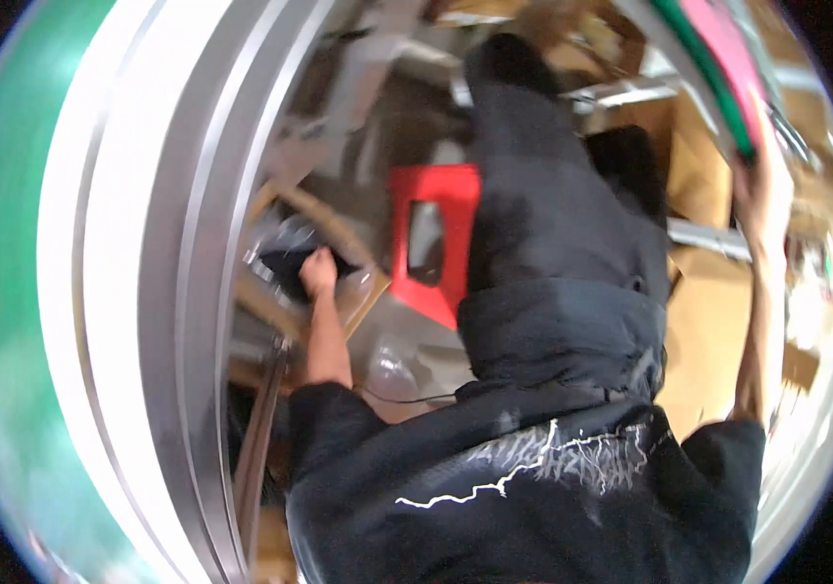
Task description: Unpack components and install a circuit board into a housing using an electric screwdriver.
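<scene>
My left hand (317, 273) is closed in a fist down inside an open cardboard box (356, 313) at the left. Around it lie clear plastic wrapping (285, 236) and a dark item (285, 268). What the fingers hold there, if anything, is too blurred to tell. My right arm stretches far forward at the right. My right hand (765, 190) grips the lower end of a long, thin pink and green item (728, 68), which runs up to the top edge of the view.
A red stool-like piece with an oblong opening (453, 185) stands against my leg. Large brown cardboard (708, 331) lies at the right. Metal rails (212, 195) curve along the left, beside a green surface (8, 243). Clear plastic (392, 365) lies near my left arm.
</scene>
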Demonstrator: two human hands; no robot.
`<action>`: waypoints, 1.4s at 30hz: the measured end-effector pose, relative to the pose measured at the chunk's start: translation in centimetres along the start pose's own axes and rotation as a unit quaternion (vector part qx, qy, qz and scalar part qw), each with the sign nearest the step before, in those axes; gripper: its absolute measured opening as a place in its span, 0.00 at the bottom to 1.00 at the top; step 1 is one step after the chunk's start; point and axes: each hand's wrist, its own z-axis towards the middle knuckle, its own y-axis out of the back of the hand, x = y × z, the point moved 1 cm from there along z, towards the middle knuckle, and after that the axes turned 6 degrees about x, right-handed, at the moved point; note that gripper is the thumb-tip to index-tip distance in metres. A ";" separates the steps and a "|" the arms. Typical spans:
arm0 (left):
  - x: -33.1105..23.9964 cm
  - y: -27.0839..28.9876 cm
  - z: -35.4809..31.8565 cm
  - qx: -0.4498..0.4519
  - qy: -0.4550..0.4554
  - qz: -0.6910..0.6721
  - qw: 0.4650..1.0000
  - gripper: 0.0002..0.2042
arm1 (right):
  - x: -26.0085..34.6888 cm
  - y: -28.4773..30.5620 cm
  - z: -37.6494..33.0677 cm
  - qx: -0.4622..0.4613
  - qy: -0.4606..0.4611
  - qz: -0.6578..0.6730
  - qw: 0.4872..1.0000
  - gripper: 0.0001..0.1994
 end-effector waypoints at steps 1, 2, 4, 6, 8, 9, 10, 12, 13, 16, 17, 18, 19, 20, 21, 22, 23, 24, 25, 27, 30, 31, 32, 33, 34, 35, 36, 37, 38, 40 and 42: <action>1.7 0.9 0.8 -0.019 0.001 -0.055 0.998 0.20 | -0.1 -0.1 0.1 -0.006 0.007 0.021 1.000 0.35; 1.0 1.2 -0.3 -0.062 -0.047 -0.063 0.995 0.19 | -1.3 -1.1 -0.8 -0.002 -0.014 0.025 1.000 0.35; 1.9 0.6 1.1 -0.067 0.009 -0.311 0.948 0.18 | -1.6 1.2 -0.4 -0.015 -0.005 0.041 0.999 0.34; -4.5 -0.3 -1.9 0.022 0.072 -0.514 0.854 0.17 | -2.6 1.9 -1.1 0.025 0.004 0.014 1.000 0.33; -6.6 2.3 -4.0 0.009 0.090 -0.512 0.854 0.16 | -0.6 2.3 -0.6 0.009 0.055 0.000 0.998 0.29; -7.1 3.4 -4.7 -0.005 0.089 -0.520 0.849 0.15 | 1.0 2.6 -0.2 0.004 0.064 0.011 0.998 0.29; -5.1 6.7 -6.4 -0.046 0.099 -0.509 0.854 0.15 | 3.3 1.0 -0.3 -0.077 0.134 0.091 0.984 0.25; -5.8 8.9 -8.2 -0.050 0.075 -0.573 0.814 0.12 | 7.6 1.4 -0.4 -0.130 0.246 0.262 0.924 0.19; -7.0 9.3 -8.6 -0.052 0.069 -0.577 0.812 0.12 | 10.1 1.3 -0.3 -0.100 0.289 0.372 0.877 0.16; -9.8 11.1 -12.5 -0.088 0.045 -0.663 0.742 0.11 | 20.1 -5.0 -1.1 0.126 0.112 0.674 0.719 0.15; -12.3 11.1 -13.3 -0.077 0.019 -0.676 0.732 0.11 | 22.5 -7.8 -1.3 0.173 0.048 0.744 0.643 0.15; -15.9 11.8 -13.9 -0.067 -0.009 -0.696 0.715 0.12 | 24.0 -12.7 -0.9 0.158 0.042 0.772 0.614 0.15; -18.4 12.4 -15.3 -0.061 -0.030 -0.711 0.700 0.13 | 26.3 -16.6 -1.7 0.187 -0.034 0.823 0.536 0.13; -20.6 13.0 -16.8 -0.060 -0.051 -0.720 0.690 0.14 | 27.9 -18.1 -2.0 0.253 -0.150 0.841 0.455 0.11; -22.5 13.9 -18.5 -0.062 -0.062 -0.724 0.684 0.14 | 29.7 -18.3 -2.4 0.317 -0.261 0.839 0.357 0.11; -23.3 14.8 -19.9 -0.094 -0.064 -0.724 0.680 0.14 | 31.9 -16.5 -2.8 0.362 -0.329 0.828 0.275 0.11; -24.7 15.6 -21.0 -0.120 -0.069 -0.725 0.675 0.14 | 33.0 -14.9 -2.9 0.399 -0.393 0.806 0.194 0.14; -29.0 15.4 -22.5 -0.088 -0.065 -0.749 0.654 0.16 | 32.9 -18.1 -3.3 0.355 -0.298 0.873 0.153 0.16; -30.2 16.0 -23.2 -0.123 -0.086 -0.753 0.640 0.17 | 33.3 -15.4 -3.0 0.324 -0.282 0.897 0.106 0.15; -32.3 17.8 -25.1 -0.192 -0.169 -0.602 0.756 0.18 | 31.5 -8.5 -1.5 0.308 -0.371 0.850 0.213 0.14; -39.3 19.5 -28.1 -0.179 -0.243 -0.541 0.785 0.18 | 26.6 -4.3 1.3 0.215 -0.333 0.906 0.146 0.14; -41.5 20.0 -29.0 -0.180 -0.280 -0.514 0.790 0.18 | 25.0 -2.8 2.2 0.192 -0.326 0.916 0.134 0.14; -43.6 20.5 -29.8 -0.170 -0.310 -0.516 0.781 0.18 | 23.3 -1.4 3.1 0.182 -0.315 0.922 0.129 0.14; -46.1 20.7 -30.7 -0.157 -0.339 -0.532 0.760 0.18 | 21.0 -0.1 3.9 0.180 -0.303 0.923 0.152 0.13; -48.6 21.4 -31.8 -0.163 -0.366 -0.503 0.766 0.18 | 19.1 1.7 5.1 0.155 -0.294 0.932 0.148 0.14; -51.2 21.9 -32.9 -0.170 -0.393 -0.473 0.770 0.18 | 17.1 3.4 6.2 0.129 -0.284 0.939 0.144 0.15; -53.6 22.4 -33.7 -0.156 -0.432 -0.463 0.758 0.18 | 15.5 4.7 7.4 0.097 -0.272 0.946 0.145 0.15; -56.6 22.5 -34.1 -0.136 -0.470 -0.456 0.743 0.18 | 13.4 5.3 9.0 0.058 -0.276 0.945 0.168 0.15; -59.4 22.6 -34.2 -0.123 -0.491 -0.414 0.757 0.16 | 11.1 5.8 10.4 0.026 -0.274 0.947 0.165 0.15; -64.8 21.7 -33.1 -0.069 -0.530 -0.437 0.723 0.16 | 6.8 5.6 13.4 -0.021 -0.275 0.946 0.172 0.14; -69.7 20.3 -31.4 -0.052 -0.559 -0.456 0.690 0.18 | 2.7 4.8 16.3 -0.088 -0.276 0.932 0.217 0.14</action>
